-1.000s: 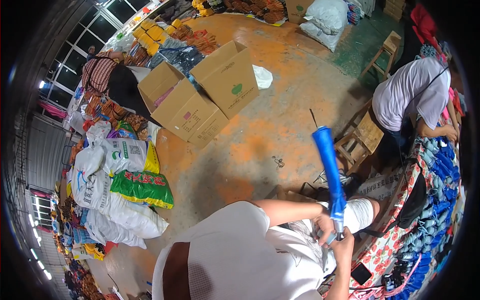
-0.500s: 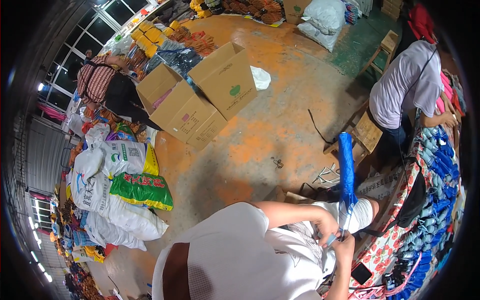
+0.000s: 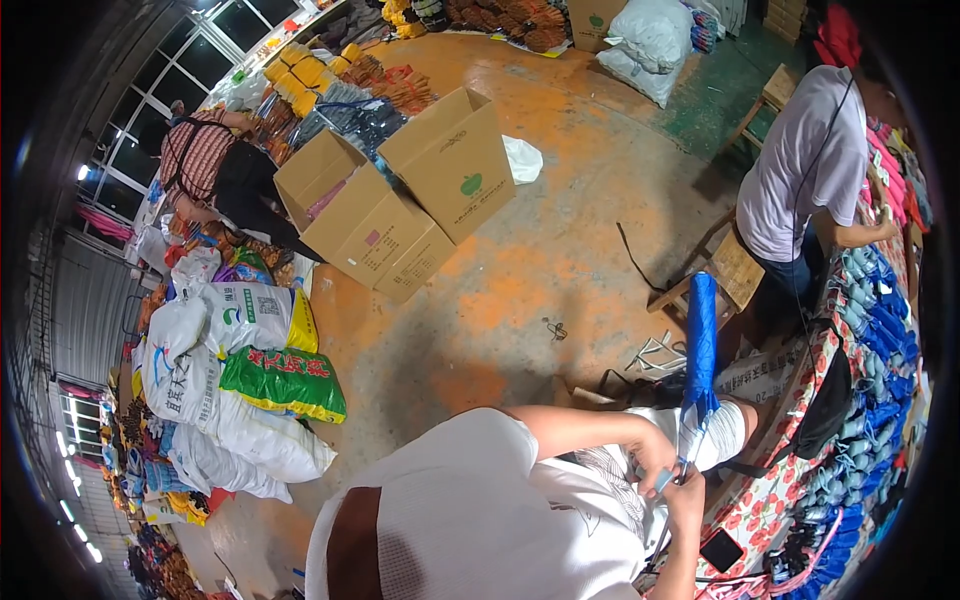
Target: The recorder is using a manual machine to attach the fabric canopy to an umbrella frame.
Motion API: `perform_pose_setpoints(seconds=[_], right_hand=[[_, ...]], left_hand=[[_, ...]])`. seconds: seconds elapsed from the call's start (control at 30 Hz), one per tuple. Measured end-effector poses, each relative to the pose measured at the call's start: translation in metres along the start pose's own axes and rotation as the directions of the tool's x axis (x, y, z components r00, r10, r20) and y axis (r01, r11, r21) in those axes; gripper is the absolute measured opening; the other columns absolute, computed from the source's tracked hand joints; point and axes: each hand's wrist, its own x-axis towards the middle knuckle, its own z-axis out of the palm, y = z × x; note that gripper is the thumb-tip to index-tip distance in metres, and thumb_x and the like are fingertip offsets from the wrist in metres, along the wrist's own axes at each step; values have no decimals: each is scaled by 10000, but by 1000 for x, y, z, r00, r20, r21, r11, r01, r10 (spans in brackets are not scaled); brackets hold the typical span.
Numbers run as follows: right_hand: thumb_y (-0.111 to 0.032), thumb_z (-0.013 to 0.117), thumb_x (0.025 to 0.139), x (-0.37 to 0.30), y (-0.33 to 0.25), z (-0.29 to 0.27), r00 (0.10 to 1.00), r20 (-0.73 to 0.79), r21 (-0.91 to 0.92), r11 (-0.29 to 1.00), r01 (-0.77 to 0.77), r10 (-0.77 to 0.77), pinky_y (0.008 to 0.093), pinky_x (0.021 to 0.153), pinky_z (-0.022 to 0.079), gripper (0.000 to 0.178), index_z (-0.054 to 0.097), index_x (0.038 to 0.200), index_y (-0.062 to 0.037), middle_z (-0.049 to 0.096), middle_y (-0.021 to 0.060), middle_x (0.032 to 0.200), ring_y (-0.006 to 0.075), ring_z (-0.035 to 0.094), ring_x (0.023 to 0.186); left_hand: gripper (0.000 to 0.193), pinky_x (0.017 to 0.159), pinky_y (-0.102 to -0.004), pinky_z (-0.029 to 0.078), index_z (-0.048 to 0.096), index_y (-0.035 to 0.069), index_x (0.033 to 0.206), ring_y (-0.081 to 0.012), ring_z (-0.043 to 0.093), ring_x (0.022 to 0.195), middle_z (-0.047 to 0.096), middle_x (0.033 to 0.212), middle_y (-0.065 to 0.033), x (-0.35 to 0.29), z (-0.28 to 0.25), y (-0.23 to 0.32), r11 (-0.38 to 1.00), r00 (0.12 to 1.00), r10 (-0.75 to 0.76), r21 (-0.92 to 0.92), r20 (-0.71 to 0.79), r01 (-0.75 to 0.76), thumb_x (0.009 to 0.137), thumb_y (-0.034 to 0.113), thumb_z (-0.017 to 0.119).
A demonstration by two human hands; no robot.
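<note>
Head view: the furled blue umbrella [image 3: 701,340], tilted leftward a second ago, now points nearly straight up, its lower end kept between both hands for work there. The right hand [image 3: 686,497] has fingers clamped on it; the left hand's [image 3: 655,450] closure is unclear. Beside them stands the flowered table [image 3: 765,508].

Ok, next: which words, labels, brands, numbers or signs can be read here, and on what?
I won't copy wording, only where it stands.
Green bag: large red characters.
White sack: dark characters.
White-and-yellow bag: green mark, square code.
Right open box: green apple mark; print too small to read.
Left open box: pink mark; print too small to read.
Blue umbrella: none visible.
</note>
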Motion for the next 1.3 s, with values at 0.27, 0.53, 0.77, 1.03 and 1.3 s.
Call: perform_pose_setpoints(seconds=[0.27, 0.53, 0.77, 1.03, 1.3], right_hand=[[67, 708, 686, 3, 8, -2, 994, 105, 122, 992, -39, 27, 214, 615, 447, 218, 601, 868, 11, 603, 58, 744, 115, 529, 654], [53, 706, 714, 5, 6, -3, 995, 90, 205, 976, -71, 53, 196, 524, 397, 203, 596, 878, 8, 605, 52, 753, 83, 493, 581], [37, 702, 742, 15, 27, -11, 977, 153, 270, 945, -184, 147, 182, 448, 334, 198, 595, 906, 14, 609, 50, 758, 58, 462, 518], [27, 706, 751, 13, 15, -3, 955, 217, 173, 955, -241, 202, 180, 472, 398, 261, 589, 983, 42, 628, 81, 772, 100, 544, 553], [20, 701, 765, 11, 12, -2, 954, 289, 118, 986, -120, 82, 179, 489, 453, 268, 593, 1008, 58, 652, 112, 794, 135, 609, 583]], left_hand=[[231, 489, -276, 489, 687, -33, 811, -173, 557, 581, 690, 769, -98, -1, 7, 1, 1000, 1000, 17, -12, -14, -18, 596, -100, 743], [218, 482, -259, 443, 706, -10, 821, -165, 542, 558, 673, 744, -74, 1, 3, 7, 998, 1000, -27, 51, 3, 27, 614, -58, 753], [205, 474, -242, 398, 725, 14, 832, -157, 528, 535, 655, 719, -49, 2, 1, 9, 992, 998, -70, 110, -3, 70, 633, -17, 763], [225, 503, -258, 456, 694, -12, 802, -168, 550, 570, 701, 783, -68, -1, 11, 8, 985, 996, -63, 159, -59, 71, 588, -51, 753], [222, 574, -248, 475, 697, -19, 797, -173, 563, 603, 710, 794, -71, 6, 9, -18, 985, 993, 89, 153, -74, -77, 588, -45, 767]])
